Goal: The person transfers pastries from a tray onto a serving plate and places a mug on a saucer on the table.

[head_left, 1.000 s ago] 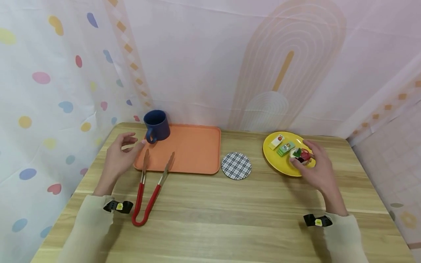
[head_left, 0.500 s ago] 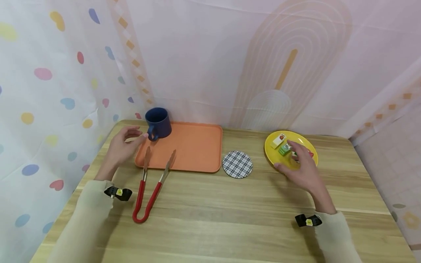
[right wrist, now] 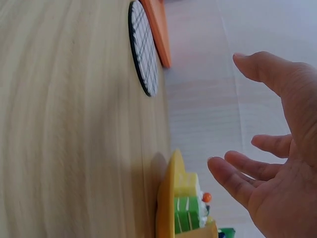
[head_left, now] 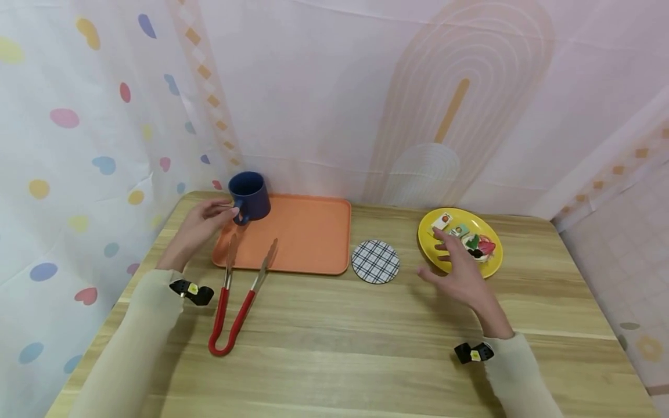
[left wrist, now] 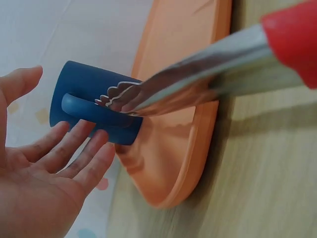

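Note:
A dark blue mug [head_left: 257, 202] stands on the orange tray [head_left: 313, 238] at its far left corner. My left hand [head_left: 198, 230] is beside its handle with thumb and fingers spread. In the left wrist view the fingers [left wrist: 81, 141] lie close to the handle; whether they touch it I cannot tell. My right hand [head_left: 457, 274] hovers over the near left edge of a yellow plate [head_left: 474, 220], fingers apart and holding nothing. On that plate sit a round fruit-topped tart [head_left: 486, 248] and two small cake pieces, a yellow one [head_left: 442, 222] and a partly hidden green one [head_left: 461, 230].
Red-handled metal tongs [head_left: 220, 322] lie spread, their tips over the tray's near edge, close to my left hand. A round checked coaster [head_left: 375, 261] rests between tray and plate. Patterned cloth hangs along the table's back and left.
My right hand has moved left from over the tart to the plate's near left edge, uncovering the tart. My left hand has come slightly nearer the mug handle.

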Motion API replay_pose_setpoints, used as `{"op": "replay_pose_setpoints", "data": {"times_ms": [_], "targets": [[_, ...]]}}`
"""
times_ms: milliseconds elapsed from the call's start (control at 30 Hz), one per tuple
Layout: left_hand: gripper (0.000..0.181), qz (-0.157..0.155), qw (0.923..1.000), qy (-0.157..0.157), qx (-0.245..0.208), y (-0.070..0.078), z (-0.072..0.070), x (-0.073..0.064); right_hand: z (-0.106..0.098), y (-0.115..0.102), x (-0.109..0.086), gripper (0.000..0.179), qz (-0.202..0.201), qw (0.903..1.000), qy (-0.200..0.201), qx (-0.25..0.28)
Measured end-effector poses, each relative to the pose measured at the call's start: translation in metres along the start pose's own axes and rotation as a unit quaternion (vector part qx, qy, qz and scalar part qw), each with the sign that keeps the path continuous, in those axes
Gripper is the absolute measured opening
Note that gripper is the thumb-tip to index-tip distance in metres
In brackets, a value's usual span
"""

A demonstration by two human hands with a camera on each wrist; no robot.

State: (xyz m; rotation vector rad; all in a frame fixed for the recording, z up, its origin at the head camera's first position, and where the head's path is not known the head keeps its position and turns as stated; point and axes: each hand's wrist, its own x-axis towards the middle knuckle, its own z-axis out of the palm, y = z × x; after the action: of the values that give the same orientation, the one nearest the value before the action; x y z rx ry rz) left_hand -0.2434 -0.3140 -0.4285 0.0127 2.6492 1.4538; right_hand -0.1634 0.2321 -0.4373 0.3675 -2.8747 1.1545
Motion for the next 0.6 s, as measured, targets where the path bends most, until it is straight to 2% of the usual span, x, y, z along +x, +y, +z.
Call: {"op": "replay_pose_setpoints", "data": {"times_ms": [133,233,467,600], "targets": [[0.075,-0.015,0.9979,-0.020,-0.059,-0.002,0.001,0.007,0.006,-0.004,0.002,0.093,-0.005,1.0000,-0.004,-0.006],[0.068,-0.025,0.9930,-0.029,-0.111,-0.003,0.002,0.011,0.010,-0.007,0.004,0.093,-0.004,0.9999,-0.015,-0.006],[0.053,-0.032,0.9687,-0.069,-0.236,-0.005,0.004,0.019,0.022,-0.012,0.009,0.093,0.008,0.9985,-0.052,-0.012],[0.052,-0.034,0.9666,-0.074,-0.243,-0.006,0.007,0.024,0.032,-0.013,0.015,0.095,0.019,0.9971,-0.074,-0.008]]}}
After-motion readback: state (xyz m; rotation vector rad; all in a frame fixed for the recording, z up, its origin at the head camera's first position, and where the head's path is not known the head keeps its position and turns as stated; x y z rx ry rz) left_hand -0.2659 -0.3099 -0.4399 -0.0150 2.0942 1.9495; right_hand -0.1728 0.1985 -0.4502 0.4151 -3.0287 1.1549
